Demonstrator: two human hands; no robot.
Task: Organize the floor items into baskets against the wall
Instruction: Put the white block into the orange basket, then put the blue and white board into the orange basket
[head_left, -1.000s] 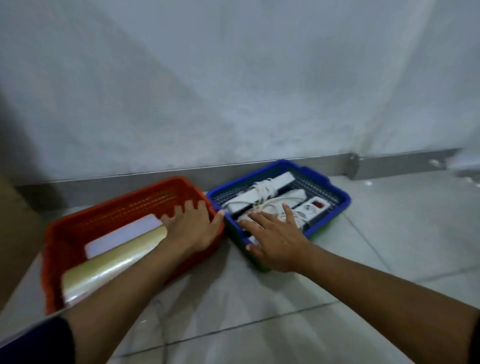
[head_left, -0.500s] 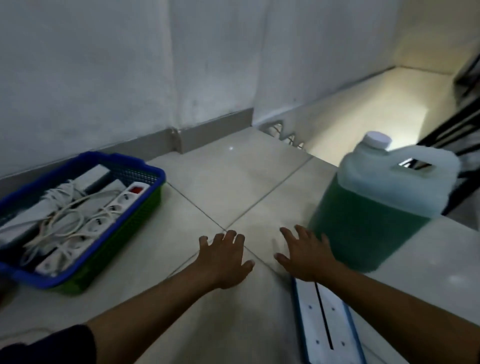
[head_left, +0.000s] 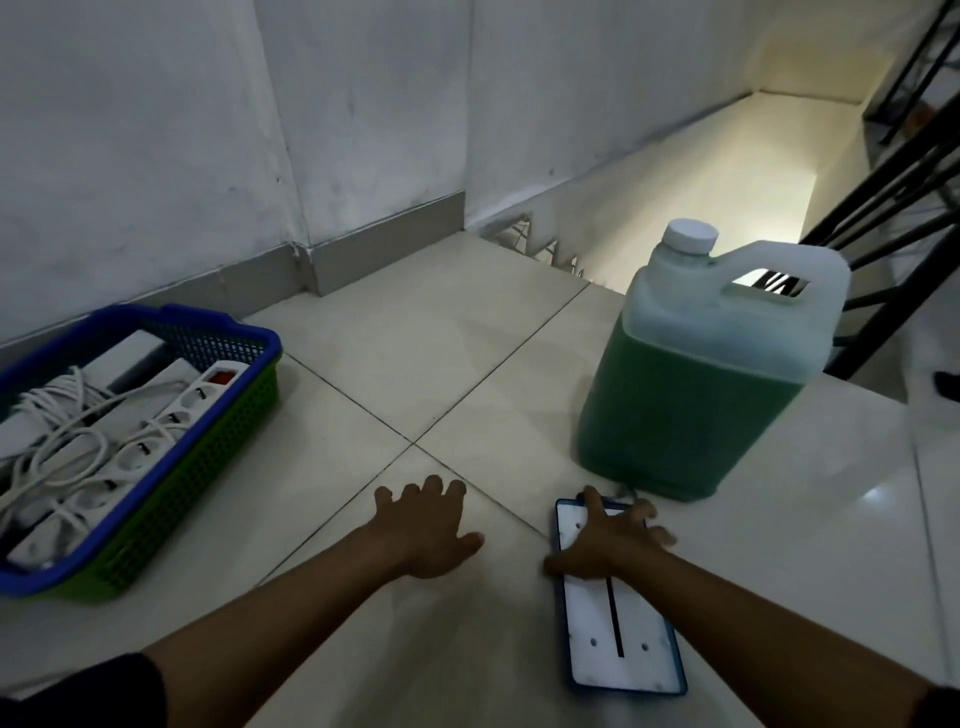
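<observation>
At the far left, a blue-rimmed basket (head_left: 236, 410) with green mesh sides is sitting on the tiled floor (head_left: 415, 353), its back edge lying close to the grey skirting of the white wall (head_left: 156, 156). White power strips (head_left: 150, 447) and their tangled white cords (head_left: 57, 426) are lying inside it, one strip showing a red switch at its far end.

Moving right, the left hand (head_left: 428, 535) is stretching forward over the bare tiles near a crossing of grout lines, palm down, fingers spread and slack, gripping nothing. Whether the palm is pressing on the floor or hovering just above it is not clear.

Next to it, the right hand (head_left: 608, 543) is lying on the far end of a flat white panel (head_left: 618, 634) with a blue border, a dark slot running along its middle and small holes near its corners. The fingers are splayed flat across the panel top, not curling around its edges. The panel is lying on the floor, well apart from the basket.

Just beyond the panel, a translucent plastic jug (head_left: 696, 395) is standing upright, partly filled with green liquid and wearing a white screw cap (head_left: 692, 235). Behind it the floor is dropping away to a stairwell, with a black railing (head_left: 904, 197) at the right.
</observation>
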